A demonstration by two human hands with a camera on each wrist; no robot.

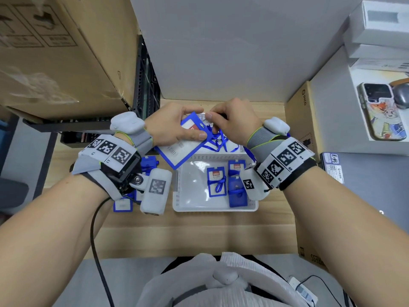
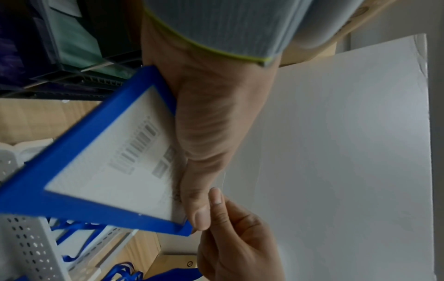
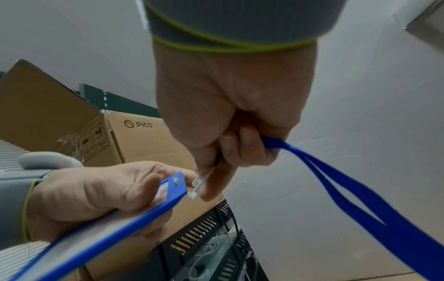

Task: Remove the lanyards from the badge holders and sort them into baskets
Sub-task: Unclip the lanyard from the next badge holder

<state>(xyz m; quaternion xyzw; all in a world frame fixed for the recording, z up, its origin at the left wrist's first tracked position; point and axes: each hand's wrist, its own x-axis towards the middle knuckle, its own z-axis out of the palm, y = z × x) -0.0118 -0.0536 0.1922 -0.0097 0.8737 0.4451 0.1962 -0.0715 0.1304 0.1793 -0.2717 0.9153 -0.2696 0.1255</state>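
Near: white perforated basket (image 1: 215,208) on the wooden desk (image 1: 199,235), holding blue badge holders with lanyards wound round them; more blue holders lie on the desk to its left, under the left wrist.

Mid: left hand (image 1: 174,127), fingers and thumb curled round a blue-framed badge holder (image 1: 183,147), raised above the baskets and tilted. Its long axis runs from the near-left corner up to the slotted top edge at far right.

Mid, just beside: right hand (image 1: 230,122), thumb and forefinger pinching the clear plastic clip (image 3: 199,184) at that top edge; remaining fingers curled over the blue lanyard (image 3: 348,192), which trails down toward a second basket holding loose lanyards (image 1: 218,144).

Key relation: clip touches the holder's slot end; the pull should run along the holder's long axis, away from the left hand. The right hand is nearer the clip.

Far: cardboard boxes, grey wall.
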